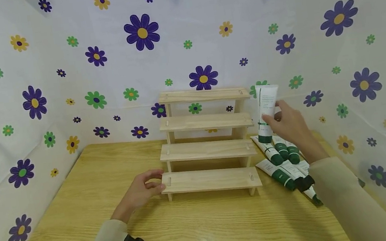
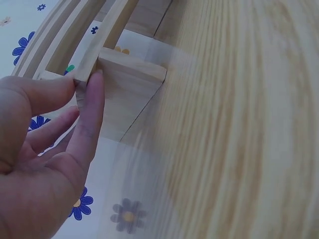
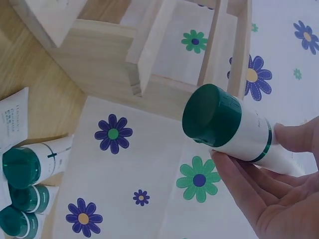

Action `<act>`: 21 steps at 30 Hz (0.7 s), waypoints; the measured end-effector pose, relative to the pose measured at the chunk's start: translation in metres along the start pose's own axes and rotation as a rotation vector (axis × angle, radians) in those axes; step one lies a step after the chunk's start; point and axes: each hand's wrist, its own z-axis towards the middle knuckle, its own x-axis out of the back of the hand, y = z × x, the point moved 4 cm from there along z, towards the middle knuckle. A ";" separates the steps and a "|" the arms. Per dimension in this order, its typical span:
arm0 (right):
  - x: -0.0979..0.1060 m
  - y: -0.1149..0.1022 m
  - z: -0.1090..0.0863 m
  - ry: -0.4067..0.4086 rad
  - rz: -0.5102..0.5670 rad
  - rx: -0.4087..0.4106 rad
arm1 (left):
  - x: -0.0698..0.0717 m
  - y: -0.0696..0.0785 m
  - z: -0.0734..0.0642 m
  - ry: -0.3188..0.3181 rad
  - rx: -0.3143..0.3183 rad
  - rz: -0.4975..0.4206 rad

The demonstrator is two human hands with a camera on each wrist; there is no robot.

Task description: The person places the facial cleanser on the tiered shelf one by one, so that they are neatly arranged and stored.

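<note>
A stepped wooden display stand [image 1: 207, 150] with several shelf boards stands on the table. At its left side, my left hand [image 1: 141, 190] pinches the end of the lowest board; in the left wrist view the thumb [image 2: 52, 92] lies on one face and a finger on the other. My right hand [image 1: 286, 122] holds a white squeeze tube [image 1: 266, 100] upright, its green cap [image 3: 212, 115] pointing down. That tube is in the air just right of the upper shelves, gripped between thumb and fingers around its lower half.
Several more white tubes with green caps [image 1: 282, 178] lie in a loose pile on the wooden table [image 1: 111, 164], right of the stand and under my right forearm. A white sheet printed with flowers [image 1: 177, 57] encloses the back and both sides.
</note>
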 end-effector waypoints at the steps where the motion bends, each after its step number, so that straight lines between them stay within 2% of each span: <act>1: 0.000 -0.002 0.001 0.009 0.011 0.000 | 0.000 0.000 0.000 0.010 0.000 0.007; 8: 0.000 -0.013 0.009 0.025 0.064 0.002 | -0.002 0.001 0.001 0.052 0.031 0.044; 16: 0.008 -0.030 0.021 0.086 0.086 0.047 | -0.001 0.004 0.001 0.056 0.037 0.065; 21: 0.007 -0.043 0.034 0.082 0.161 0.058 | -0.002 0.003 0.002 0.061 0.046 0.058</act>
